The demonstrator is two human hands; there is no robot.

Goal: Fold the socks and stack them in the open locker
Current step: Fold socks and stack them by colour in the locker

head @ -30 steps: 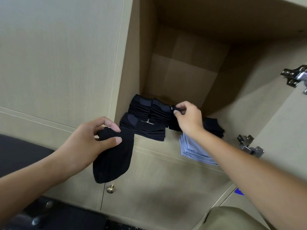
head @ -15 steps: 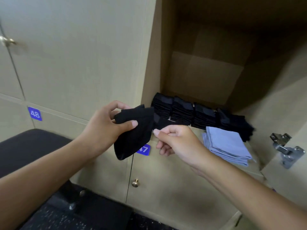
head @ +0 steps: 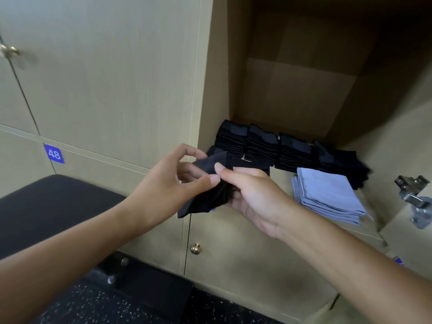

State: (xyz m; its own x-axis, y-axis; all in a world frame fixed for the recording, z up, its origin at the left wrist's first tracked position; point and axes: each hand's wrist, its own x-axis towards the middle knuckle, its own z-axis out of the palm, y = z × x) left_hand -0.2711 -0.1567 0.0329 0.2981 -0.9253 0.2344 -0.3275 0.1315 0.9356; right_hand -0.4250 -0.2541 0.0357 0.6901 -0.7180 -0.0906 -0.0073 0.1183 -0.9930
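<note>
- Label 48 [head: 54, 153]: blue number plate on a closed locker door at far left; below it a dark padded bench [head: 53, 206] stands against the locker bank. Neither is part of the work.
- Left hand [head: 163, 185]: raised in front of the lockers, thumb and curled fingers pinching the left part of the black sock [head: 210, 183]. The grip is narrow and set at the cloth's edge, apparently to keep it taut for a fold.
- Black sock: held in the air between both hands, just outside the front edge of the locker floor, its lower end hanging loose. It is judged partly folded and not yet stacked.
- Right hand [head: 252, 192]: palm under the sock's right part, thumb pressing on top, fingers curled beneath. It holds the cloth, likely as support while the left hand turns it over.
- Open locker [head: 301, 94]: four stacks of folded black socks [head: 280, 150] stand in a row toward the back of its floor, leaving the front free for more.
- Folded blue cloths [head: 327, 197]: a pile at the front right of the locker floor, just beside the rightmost black stack.
- Door hinge [head: 413, 197]: metal, at the right edge.
</note>
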